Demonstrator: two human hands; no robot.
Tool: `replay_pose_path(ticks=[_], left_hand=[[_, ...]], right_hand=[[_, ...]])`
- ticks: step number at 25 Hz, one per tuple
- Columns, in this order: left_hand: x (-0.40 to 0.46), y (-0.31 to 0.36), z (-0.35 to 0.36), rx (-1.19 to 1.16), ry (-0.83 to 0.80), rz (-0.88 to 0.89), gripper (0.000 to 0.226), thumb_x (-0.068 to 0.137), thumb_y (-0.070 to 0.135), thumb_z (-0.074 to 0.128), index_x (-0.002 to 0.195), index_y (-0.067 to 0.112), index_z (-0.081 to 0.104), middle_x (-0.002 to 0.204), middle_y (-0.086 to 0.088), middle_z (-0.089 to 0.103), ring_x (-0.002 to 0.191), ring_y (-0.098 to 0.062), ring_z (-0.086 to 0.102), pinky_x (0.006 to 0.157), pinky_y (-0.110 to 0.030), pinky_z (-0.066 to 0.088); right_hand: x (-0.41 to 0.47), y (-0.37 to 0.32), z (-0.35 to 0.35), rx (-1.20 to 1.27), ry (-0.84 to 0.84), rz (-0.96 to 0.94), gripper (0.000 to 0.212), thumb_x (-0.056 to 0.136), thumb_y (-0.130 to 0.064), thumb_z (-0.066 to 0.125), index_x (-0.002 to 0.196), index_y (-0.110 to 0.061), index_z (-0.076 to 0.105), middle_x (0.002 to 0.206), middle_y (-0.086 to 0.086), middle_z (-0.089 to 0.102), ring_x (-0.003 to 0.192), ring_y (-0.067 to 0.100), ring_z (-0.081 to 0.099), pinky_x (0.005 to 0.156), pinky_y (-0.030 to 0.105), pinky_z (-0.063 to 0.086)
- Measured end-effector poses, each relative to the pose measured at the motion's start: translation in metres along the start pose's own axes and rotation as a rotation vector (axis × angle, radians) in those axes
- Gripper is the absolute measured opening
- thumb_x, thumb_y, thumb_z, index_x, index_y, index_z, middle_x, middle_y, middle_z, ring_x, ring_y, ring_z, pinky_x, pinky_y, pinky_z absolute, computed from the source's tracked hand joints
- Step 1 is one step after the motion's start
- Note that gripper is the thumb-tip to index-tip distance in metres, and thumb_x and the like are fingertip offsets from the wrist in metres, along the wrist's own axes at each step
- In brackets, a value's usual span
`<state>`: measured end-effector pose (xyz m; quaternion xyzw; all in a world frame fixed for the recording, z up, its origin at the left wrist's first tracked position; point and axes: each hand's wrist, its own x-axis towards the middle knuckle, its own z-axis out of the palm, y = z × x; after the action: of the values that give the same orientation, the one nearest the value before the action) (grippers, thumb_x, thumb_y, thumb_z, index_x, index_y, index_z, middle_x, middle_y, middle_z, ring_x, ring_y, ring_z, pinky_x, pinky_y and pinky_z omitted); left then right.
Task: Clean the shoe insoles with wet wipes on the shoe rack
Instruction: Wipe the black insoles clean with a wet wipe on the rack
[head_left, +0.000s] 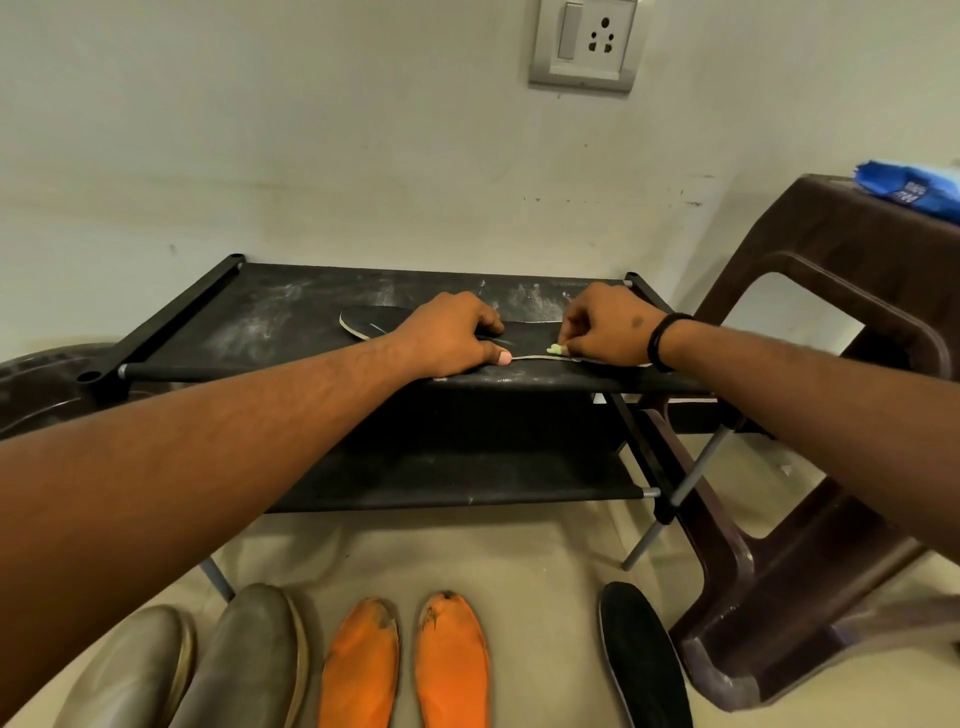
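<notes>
On the shoe rack (270, 317), insole (374, 322) under both hands' grip.

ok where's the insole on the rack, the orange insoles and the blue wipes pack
black insole (371, 321): head view, on its bare toe end left of the left hand
orange insoles (451, 660): head view, middle of the right one
blue wipes pack (914, 189): head view, its front face

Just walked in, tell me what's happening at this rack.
A person is cleaning a black insole lying on the rack. The left hand presses it down while the right hand pinches a small greenish wipe against its edge. Two orange insoles and another black one lie on the floor.
</notes>
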<state>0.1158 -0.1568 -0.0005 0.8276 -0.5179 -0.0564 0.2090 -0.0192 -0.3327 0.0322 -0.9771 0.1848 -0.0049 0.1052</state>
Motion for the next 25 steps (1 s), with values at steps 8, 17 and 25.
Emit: replay_pose_path(ticks=[8,17,25], left_hand=[[0.001,0.000,0.000,0.001,0.002,0.005,0.052,0.085,0.040,0.075,0.130,0.015,0.065,0.134,-0.002,0.064,0.123,-0.019,0.059,0.107,-0.035,0.044],[0.002,-0.002,0.001,0.003,0.003,-0.006,0.056,0.083,0.042,0.076,0.131,0.018,0.064,0.136,0.000,0.062,0.124,-0.017,0.058,0.108,-0.037,0.044],[0.014,0.016,-0.013,0.026,0.064,-0.067,0.092,0.063,0.046,0.089,0.142,0.033,0.045,0.131,0.001,0.061,0.123,-0.023,0.054,0.104,-0.047,0.044]], right_hand=[[0.012,-0.036,0.013,0.031,0.062,-0.052,0.007,0.089,-0.014,0.065,0.088,-0.014,0.071,0.084,-0.001,0.067,0.079,0.013,0.063,0.074,0.025,0.052],[0.003,-0.019,0.008,0.031,0.044,-0.020,0.007,0.089,-0.015,0.067,0.088,-0.013,0.074,0.083,-0.001,0.069,0.078,0.013,0.064,0.075,0.027,0.052],[0.006,-0.005,-0.024,0.776,0.420,0.130,0.011,0.096,-0.018,0.061,0.096,-0.008,0.062,0.082,0.008,0.069,0.071,0.023,0.074,0.081,0.044,0.059]])
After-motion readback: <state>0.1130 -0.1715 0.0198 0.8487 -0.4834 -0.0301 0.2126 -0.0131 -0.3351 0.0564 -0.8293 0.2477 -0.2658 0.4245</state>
